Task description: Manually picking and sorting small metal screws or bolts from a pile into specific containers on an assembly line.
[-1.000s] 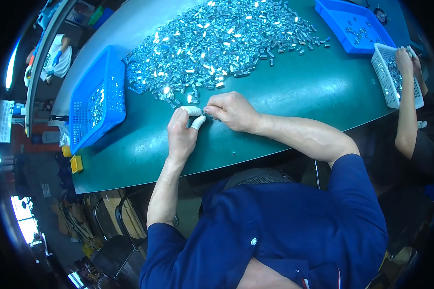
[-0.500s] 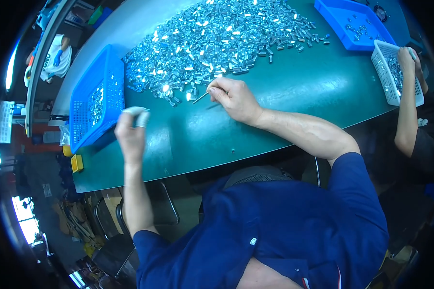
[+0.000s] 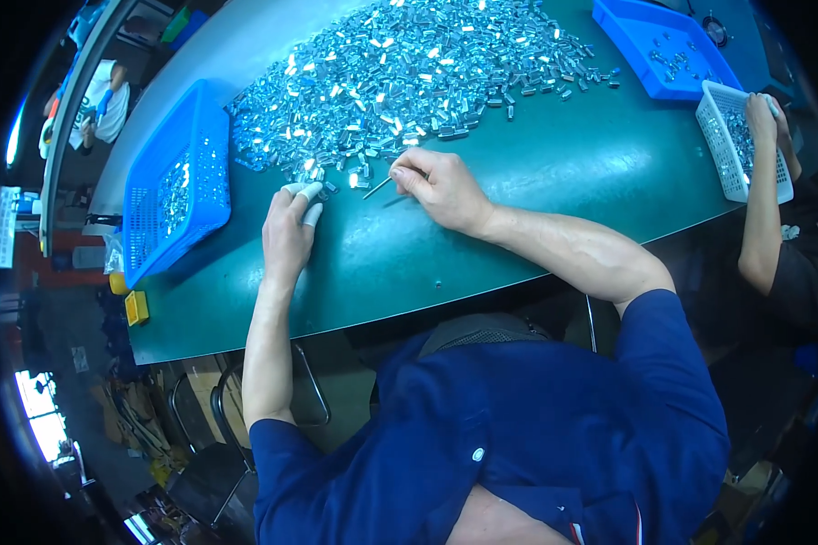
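Observation:
My right hand (image 3: 443, 189) is closed in a pinch round a thin metal rod (image 3: 377, 188), whose free end points left, just over the green tabletop (image 3: 518, 200). My left hand (image 3: 288, 230), with white covers on some fingertips, reaches to the near left edge of a wide pile of small shiny metal pieces (image 3: 409, 82). Its thumb stands apart from the fingers, and the fingertips are at a few loose pieces; nothing held shows between them. A blue perforated basket (image 3: 214, 195) with similar pieces inside stands left of that hand.
At the far right is a blue tray (image 3: 623, 32) with scattered pieces. Beside it, another person's hands (image 3: 765, 118) are at a white basket (image 3: 711, 136) of pieces. A small yellow box (image 3: 136, 308) sits at the table's left edge. Chairs stand below the table.
My left hand has moved right and forward, from beside the blue basket to the pile's near edge. My right hand keeps its place with the rod.

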A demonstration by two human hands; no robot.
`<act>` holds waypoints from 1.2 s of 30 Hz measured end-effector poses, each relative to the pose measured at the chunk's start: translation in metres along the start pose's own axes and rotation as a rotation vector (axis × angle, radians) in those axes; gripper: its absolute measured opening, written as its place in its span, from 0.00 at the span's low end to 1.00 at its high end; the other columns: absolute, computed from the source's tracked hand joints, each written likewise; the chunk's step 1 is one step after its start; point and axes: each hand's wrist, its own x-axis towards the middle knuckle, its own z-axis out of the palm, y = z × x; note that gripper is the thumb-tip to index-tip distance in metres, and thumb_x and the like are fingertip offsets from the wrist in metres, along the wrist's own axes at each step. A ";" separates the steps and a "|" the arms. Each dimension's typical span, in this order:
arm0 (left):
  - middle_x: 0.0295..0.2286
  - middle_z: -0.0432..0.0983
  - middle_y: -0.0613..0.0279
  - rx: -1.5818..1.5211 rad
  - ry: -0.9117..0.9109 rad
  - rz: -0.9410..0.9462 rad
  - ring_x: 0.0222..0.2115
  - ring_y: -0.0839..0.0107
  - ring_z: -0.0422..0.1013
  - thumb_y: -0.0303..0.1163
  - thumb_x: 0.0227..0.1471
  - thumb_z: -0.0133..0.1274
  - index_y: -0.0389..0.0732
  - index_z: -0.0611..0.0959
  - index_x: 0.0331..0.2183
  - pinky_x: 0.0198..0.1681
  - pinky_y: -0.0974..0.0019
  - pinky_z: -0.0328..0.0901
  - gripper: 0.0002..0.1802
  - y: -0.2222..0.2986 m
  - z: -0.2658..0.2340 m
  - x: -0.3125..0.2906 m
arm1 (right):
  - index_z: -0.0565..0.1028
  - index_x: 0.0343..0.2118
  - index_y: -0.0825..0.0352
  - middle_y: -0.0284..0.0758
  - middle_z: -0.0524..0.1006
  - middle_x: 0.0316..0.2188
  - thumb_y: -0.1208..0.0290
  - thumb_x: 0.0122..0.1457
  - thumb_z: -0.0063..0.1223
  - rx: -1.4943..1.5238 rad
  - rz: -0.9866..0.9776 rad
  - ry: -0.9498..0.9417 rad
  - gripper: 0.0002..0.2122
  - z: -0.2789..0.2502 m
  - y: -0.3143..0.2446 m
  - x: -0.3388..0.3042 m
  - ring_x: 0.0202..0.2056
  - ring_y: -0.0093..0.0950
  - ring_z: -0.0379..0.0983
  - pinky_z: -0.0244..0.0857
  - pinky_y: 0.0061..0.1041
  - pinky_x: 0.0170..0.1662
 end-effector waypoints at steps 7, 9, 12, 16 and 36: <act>0.37 0.78 0.58 -0.159 -0.007 -0.130 0.39 0.57 0.74 0.26 0.48 0.67 0.40 0.85 0.37 0.42 0.58 0.70 0.12 0.010 0.011 -0.011 | 0.78 0.36 0.71 0.34 0.79 0.26 0.68 0.68 0.53 -0.016 0.019 -0.034 0.10 -0.003 0.000 0.000 0.29 0.21 0.75 0.69 0.25 0.34; 0.37 0.78 0.57 -0.168 0.021 -0.114 0.39 0.57 0.75 0.25 0.48 0.67 0.39 0.85 0.37 0.42 0.58 0.70 0.12 0.011 0.015 -0.013 | 0.79 0.36 0.71 0.34 0.79 0.26 0.69 0.67 0.53 -0.010 0.015 -0.042 0.10 -0.003 -0.001 -0.001 0.29 0.21 0.75 0.69 0.26 0.34; 0.37 0.79 0.57 -0.237 0.068 -0.110 0.40 0.58 0.75 0.24 0.48 0.67 0.38 0.85 0.36 0.43 0.59 0.70 0.11 0.018 0.018 -0.016 | 0.79 0.36 0.71 0.35 0.80 0.26 0.69 0.67 0.53 -0.031 -0.026 -0.031 0.09 0.000 0.000 -0.001 0.28 0.23 0.75 0.69 0.26 0.34; 0.38 0.79 0.56 -0.403 0.083 -0.089 0.41 0.59 0.75 0.21 0.48 0.66 0.37 0.85 0.36 0.44 0.59 0.71 0.10 0.048 0.014 -0.012 | 0.79 0.35 0.70 0.36 0.79 0.26 0.70 0.66 0.54 -0.027 -0.035 -0.023 0.09 -0.002 -0.001 -0.002 0.28 0.25 0.75 0.69 0.27 0.34; 0.35 0.80 0.55 -0.535 0.122 -0.019 0.38 0.62 0.77 0.21 0.52 0.64 0.35 0.83 0.37 0.42 0.63 0.71 0.09 0.082 0.009 0.014 | 0.80 0.27 0.68 0.30 0.77 0.18 0.60 0.69 0.52 0.040 0.090 -0.186 0.17 -0.003 -0.002 -0.003 0.20 0.18 0.72 0.65 0.23 0.25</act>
